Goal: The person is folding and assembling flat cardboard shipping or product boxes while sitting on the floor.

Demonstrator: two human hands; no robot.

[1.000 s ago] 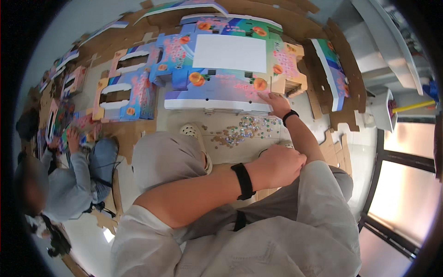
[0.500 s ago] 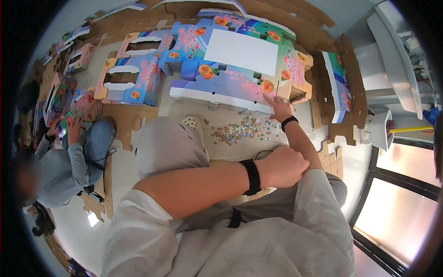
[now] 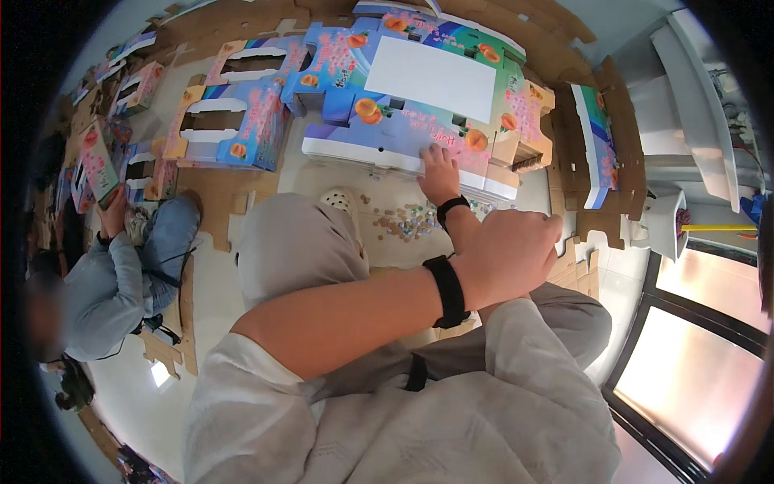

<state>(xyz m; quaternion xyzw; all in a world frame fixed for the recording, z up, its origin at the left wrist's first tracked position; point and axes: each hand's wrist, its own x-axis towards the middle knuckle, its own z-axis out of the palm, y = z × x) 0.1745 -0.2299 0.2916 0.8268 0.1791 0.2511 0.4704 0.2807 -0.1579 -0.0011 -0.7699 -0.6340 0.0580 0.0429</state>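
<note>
A stack of flat printed cardboard box blanks, blue, purple and green with peach pictures and a white panel, lies on the floor in front of me. My right hand rests with spread fingers on the stack's near white edge. Crossing over my right forearm, my left hand is closed in a fist; its palm side is hidden, so I cannot see what it holds, if anything. Between my legs and the stack lie many small round discs, brown, silvery and green, partly covered by my right arm.
Folded carton boxes with cut-out openings stand left of the stack. Another printed blank leans on brown cardboard at right. A co-worker sits at far left holding a printed carton. A white shelf unit stands at right.
My right hand has slid left along the stack's near edge, from its right corner. My left fist has moved slightly up and right. The co-worker has raised a carton.
</note>
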